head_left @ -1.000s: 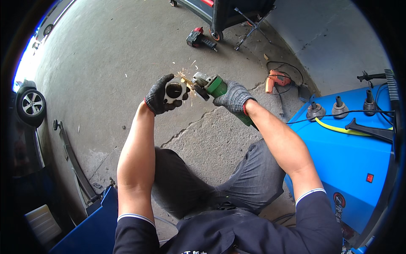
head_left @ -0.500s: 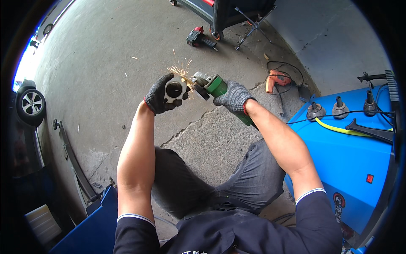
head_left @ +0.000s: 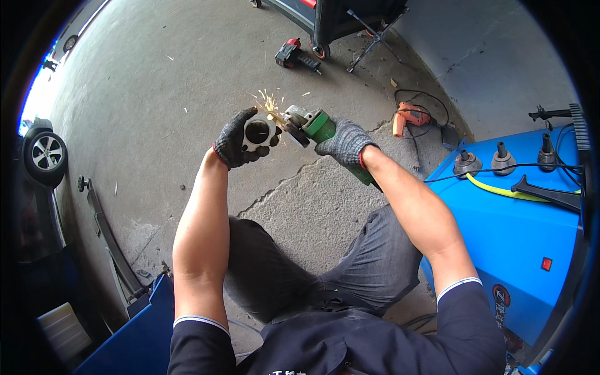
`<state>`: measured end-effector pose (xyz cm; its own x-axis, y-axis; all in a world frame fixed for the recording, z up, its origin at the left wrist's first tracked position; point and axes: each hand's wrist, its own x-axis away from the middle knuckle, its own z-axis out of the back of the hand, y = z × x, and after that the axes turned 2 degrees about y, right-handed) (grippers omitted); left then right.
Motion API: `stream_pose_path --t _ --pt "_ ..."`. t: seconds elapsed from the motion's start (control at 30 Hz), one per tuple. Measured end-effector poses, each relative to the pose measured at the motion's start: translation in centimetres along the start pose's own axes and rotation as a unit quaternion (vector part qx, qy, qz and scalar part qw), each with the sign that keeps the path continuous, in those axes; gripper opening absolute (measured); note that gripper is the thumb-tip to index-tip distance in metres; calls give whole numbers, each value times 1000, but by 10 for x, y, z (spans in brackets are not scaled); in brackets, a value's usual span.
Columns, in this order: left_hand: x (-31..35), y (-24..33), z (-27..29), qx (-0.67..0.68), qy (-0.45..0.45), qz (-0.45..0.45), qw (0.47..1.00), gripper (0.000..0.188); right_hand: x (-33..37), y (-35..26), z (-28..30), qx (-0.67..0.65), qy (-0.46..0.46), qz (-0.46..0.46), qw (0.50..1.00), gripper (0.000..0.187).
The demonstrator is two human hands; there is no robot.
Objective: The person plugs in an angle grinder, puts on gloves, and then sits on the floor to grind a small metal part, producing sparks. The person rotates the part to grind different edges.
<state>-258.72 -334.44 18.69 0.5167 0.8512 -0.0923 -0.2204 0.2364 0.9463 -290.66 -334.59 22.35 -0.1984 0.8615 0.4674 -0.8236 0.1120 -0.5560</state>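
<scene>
In a dark glove, my left hand (head_left: 234, 139) grips a pale metal piece (head_left: 248, 139) with a large round hole, its fingers curled about the edge. My right hand (head_left: 347, 144), in a grey knit glove, is wrapped round the green body of an angle grinder (head_left: 322, 128). The grinder's silver head points left and its disc meets the metal piece's upper right side. Bright sparks (head_left: 269, 101) fly up from that contact. Both hands are held out ahead, above the concrete floor and beyond my knees.
A black-and-red impact wrench (head_left: 296, 56) and a corded orange drill (head_left: 410, 119) lie on the floor. A wheeled tool cart (head_left: 320, 25) and a cross wrench (head_left: 376, 39) are beyond. At right stands a blue machine (head_left: 500, 231); at left, a car wheel (head_left: 47, 153).
The spray of sparks has changed shape, with some bits farther out. Both hands, the metal piece and the grinder stay almost where they were.
</scene>
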Motion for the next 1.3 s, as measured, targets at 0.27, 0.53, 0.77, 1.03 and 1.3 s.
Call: stream_pose_path --t 0.27,0.53,0.77,1.03,1.3 --pt "-5 -15 12 204 -16 181 962 79 -1 -4 -1 -3 -2 3 1000 64" --pt "-11 23 -1 214 4 255 943 82 2 2 2 -3 6 -10 1000 63" --pt "-6 -12 5 291 -21 245 925 78 1 1 1 3 4 -8 1000 65" --pt "-16 -12 3 310 -11 323 894 89 1 8 0 -11 3 -5 1000 66" --pt "4 -20 4 -120 -4 -34 992 94 -1 1 -3 -17 7 6 1000 66"
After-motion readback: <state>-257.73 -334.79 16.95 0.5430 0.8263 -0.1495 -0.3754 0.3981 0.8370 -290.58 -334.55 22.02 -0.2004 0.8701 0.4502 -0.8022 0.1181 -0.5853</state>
